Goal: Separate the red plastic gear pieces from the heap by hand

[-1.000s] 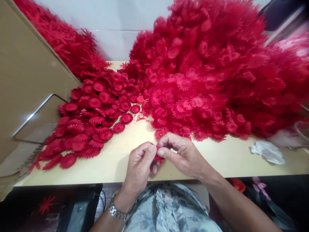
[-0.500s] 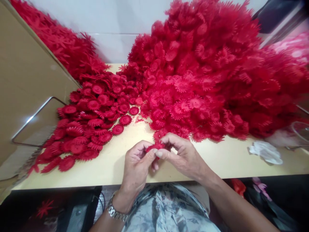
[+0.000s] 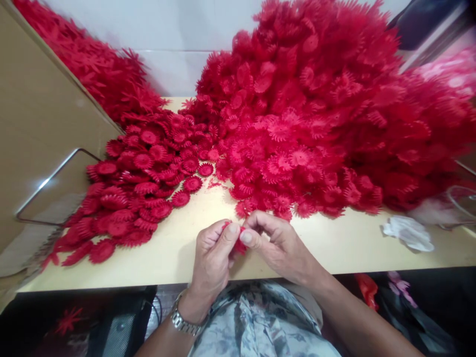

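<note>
Close together above the front part of the table (image 3: 178,265), my left hand (image 3: 213,253) and my right hand (image 3: 277,243) both pinch one small red flower piece (image 3: 240,246). Thumbs and fingers cover most of it, and only bits of red show between them. To the left lies a spread of round, dark red flower pieces (image 3: 121,225) with notched rims. Behind my hands rises a tall heap of brighter red fringed flower pieces (image 3: 297,158). Its front edge lies just beyond my right fingers.
A cardboard panel (image 3: 40,119) with a bent metal wire (image 3: 46,183) stands on the left, with star-shaped red pieces (image 3: 100,74) behind it. A crumpled white scrap (image 3: 408,233) lies at the right. Below the table's front edge sits a dark box (image 3: 121,325).
The flower piece between my fingers has turned and folded, so less of its face shows. My right hand has dropped slightly, and the thumbs have shifted on the piece.
</note>
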### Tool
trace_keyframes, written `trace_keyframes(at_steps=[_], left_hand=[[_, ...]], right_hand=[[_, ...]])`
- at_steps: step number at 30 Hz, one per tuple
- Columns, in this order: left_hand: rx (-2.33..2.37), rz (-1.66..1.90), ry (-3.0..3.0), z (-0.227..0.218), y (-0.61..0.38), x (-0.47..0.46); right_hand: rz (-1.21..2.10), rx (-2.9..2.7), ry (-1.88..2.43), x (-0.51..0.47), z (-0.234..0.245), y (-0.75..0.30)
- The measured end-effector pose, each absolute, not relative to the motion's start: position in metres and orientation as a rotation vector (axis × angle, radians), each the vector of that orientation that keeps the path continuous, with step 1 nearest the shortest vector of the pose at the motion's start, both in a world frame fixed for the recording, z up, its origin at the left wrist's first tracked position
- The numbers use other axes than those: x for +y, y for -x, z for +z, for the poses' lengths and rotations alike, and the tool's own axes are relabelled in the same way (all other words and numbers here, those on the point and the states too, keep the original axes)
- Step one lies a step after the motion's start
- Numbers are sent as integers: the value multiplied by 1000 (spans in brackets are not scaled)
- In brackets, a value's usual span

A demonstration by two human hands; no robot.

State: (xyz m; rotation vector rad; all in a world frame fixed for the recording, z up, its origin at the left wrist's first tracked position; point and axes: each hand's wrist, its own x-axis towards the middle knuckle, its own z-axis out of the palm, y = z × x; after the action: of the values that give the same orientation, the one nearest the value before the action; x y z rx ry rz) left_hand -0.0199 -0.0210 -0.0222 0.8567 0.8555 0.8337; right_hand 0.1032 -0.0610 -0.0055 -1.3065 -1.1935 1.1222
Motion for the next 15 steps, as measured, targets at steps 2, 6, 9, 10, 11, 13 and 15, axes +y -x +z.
trace_keyframes(at_steps=[2, 6, 9, 10, 11, 13, 15], left_hand=[[856, 844, -867, -22, 19, -20], [867, 831, -876, -23, 17, -18], [825, 773, -934, -26, 20, -18], [795, 744, -957, -27, 21, -18], [765, 718, -977, -28, 23, -19], [724, 683, -1007, -29, 26, -20], [715, 675, -1026, -29, 29, -20]], right_hand=[[961, -1310, 1399, -61, -2, -107], [917, -1449, 1321, -60, 1, -109], [922, -1361, 1357, -59, -4, -107], [912, -1323, 1384, -59, -6, -107], [904, -1284, 1406, -59, -9, -107], [889, -1184, 1423, -57, -12, -110], [821, -1059, 1430, -54, -13, -116]])
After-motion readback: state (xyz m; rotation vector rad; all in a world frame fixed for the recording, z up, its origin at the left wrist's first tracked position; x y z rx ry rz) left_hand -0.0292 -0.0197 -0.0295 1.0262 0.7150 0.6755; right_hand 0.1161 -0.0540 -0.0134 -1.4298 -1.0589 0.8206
